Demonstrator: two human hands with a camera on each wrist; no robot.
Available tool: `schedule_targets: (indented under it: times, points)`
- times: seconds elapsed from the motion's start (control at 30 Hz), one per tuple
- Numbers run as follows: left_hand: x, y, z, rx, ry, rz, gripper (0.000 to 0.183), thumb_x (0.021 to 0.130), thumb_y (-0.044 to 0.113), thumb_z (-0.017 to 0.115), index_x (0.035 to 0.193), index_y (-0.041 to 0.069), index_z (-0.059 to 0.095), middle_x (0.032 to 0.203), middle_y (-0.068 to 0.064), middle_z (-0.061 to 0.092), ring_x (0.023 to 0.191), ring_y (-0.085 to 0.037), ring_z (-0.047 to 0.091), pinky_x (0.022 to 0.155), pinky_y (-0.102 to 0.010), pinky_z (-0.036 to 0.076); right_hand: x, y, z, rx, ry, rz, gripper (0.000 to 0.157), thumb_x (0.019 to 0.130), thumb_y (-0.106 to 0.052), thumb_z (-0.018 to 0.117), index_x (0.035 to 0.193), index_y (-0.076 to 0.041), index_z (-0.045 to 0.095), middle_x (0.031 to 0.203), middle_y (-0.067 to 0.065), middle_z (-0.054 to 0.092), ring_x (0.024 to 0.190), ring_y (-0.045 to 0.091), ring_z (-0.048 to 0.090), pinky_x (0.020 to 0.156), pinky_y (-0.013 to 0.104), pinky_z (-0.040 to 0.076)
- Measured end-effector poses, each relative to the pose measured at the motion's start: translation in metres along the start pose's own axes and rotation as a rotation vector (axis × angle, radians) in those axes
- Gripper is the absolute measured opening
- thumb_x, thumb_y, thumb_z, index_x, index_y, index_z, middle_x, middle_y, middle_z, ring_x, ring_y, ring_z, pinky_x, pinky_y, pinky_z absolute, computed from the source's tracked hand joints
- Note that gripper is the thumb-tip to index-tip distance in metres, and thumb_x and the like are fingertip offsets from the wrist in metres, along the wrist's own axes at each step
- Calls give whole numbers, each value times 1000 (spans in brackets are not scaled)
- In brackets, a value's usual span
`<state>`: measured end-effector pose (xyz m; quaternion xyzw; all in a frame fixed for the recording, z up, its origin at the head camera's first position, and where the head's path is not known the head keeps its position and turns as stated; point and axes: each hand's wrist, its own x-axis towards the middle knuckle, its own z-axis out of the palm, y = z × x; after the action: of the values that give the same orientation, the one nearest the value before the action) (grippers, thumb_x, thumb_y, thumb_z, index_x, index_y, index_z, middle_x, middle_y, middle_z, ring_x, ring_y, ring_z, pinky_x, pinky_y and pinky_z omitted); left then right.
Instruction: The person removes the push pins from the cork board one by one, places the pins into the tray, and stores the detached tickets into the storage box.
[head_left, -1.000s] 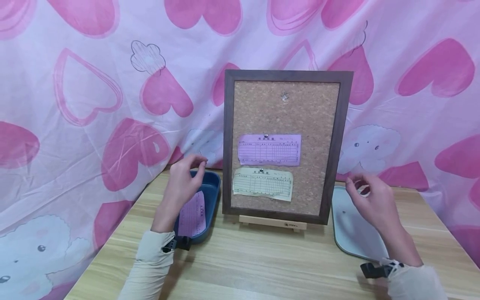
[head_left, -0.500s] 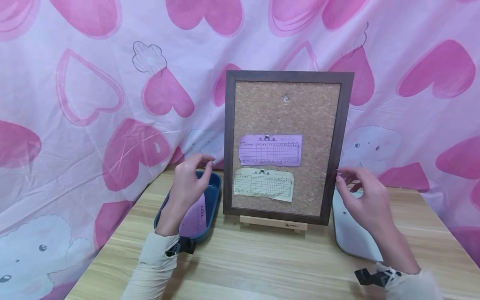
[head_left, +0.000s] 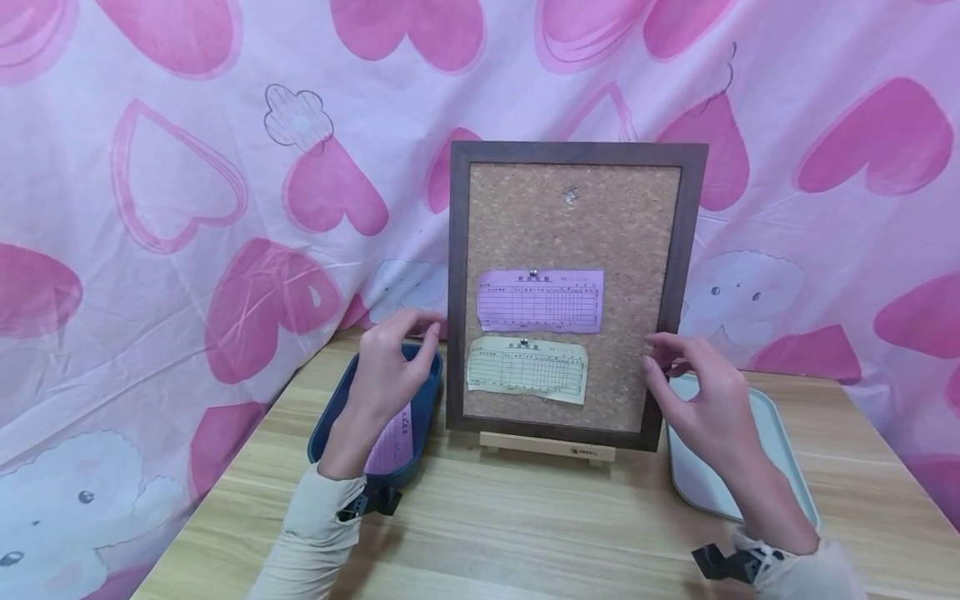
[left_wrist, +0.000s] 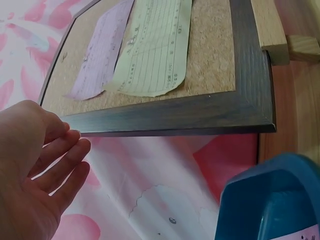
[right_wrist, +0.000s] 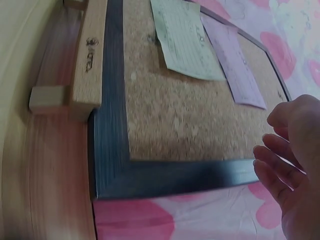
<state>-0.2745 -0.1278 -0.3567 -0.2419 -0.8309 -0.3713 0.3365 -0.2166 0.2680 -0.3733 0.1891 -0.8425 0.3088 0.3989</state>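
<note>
A dark-framed cork board [head_left: 637,233] stands on a small wooden easel [head_left: 547,446]. A purple slip [head_left: 540,312] and, below it, a pale green slip [head_left: 525,375] hang on the cork, each with a metal pin at its top. My left hand [head_left: 393,367] hovers at the board's left edge with relaxed fingers; the left wrist view shows no object in it. At the right edge my right hand [head_left: 705,400] has its fingers loosely bent in front of the frame. Nothing shows between those fingers in the right wrist view; contact with the frame is unclear.
A blue tray [head_left: 431,408] holding a purple slip [head_left: 393,442] lies under my left hand. A pale tray [head_left: 783,433] is partly covered by my right arm. Several pins [head_left: 571,195] cluster high on the cork. Behind hangs a pink heart-patterned cloth [head_left: 187,192].
My right hand has moved left from above the pale tray to the board's right edge. My left hand has shifted right to the left edge. Board and slips stay put.
</note>
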Motion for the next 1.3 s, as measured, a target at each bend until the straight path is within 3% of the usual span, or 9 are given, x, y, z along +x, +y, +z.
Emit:
schedule_targets:
  times: [0.2, 0.33, 0.47, 0.6, 0.8, 1.03, 1.3]
  points:
    - [2, 4, 3, -14, 26, 16, 14, 103, 13, 72, 116, 11, 79, 107, -4, 81, 98, -18, 76, 91, -46, 65, 8, -7, 9, 6, -1, -15, 35, 91, 0, 81, 126, -5, 75, 99, 4, 74, 85, 9, 64, 80, 7, 50]
    - [6, 9, 11, -34, 41, 16, 13, 104, 15, 72, 114, 10, 79, 110, -4, 79, 97, -17, 75, 89, -41, 65, 15, -12, 16, 10, -1, -29, 35, 92, 0, 80, 126, -7, 75, 101, 5, 74, 85, 10, 66, 75, 9, 51]
    - [11, 13, 21, -71, 56, 21, 12, 103, 15, 72, 112, 9, 79, 112, -5, 76, 97, -17, 74, 86, -37, 66, 22, -18, 26, 44, 2, -41, 37, 92, 1, 81, 128, -8, 75, 105, 7, 76, 89, 16, 71, 79, 7, 52]
    - [17, 15, 30, -74, 87, 35, 12, 102, 16, 74, 110, 9, 80, 118, -6, 74, 106, -20, 72, 92, -39, 64, 27, -23, 36, 99, 7, -52, 39, 91, 3, 81, 128, -6, 75, 104, 8, 76, 90, 17, 72, 83, 7, 55]
    - [24, 18, 39, -51, 132, 41, 15, 103, 19, 73, 113, 10, 79, 124, -7, 72, 118, -23, 67, 103, -42, 57, 34, -29, 51, 118, -14, -67, 37, 92, 3, 80, 128, -5, 74, 102, 8, 74, 86, 16, 72, 77, 8, 55]
    - [29, 21, 45, -19, 162, 24, 22, 102, 19, 73, 121, 10, 78, 129, -8, 71, 121, -28, 60, 103, -45, 51, 47, -36, 65, 108, -40, -76, 30, 97, -3, 78, 126, -3, 74, 100, 6, 72, 81, 12, 67, 70, 12, 54]
    - [36, 22, 55, -13, 219, -3, 25, 101, 20, 75, 124, 11, 77, 155, -11, 54, 139, -32, 49, 112, -47, 49, 61, -45, 77, 57, -67, -47, 29, 100, -11, 77, 129, -7, 73, 100, 3, 71, 79, 12, 64, 66, 25, 56]
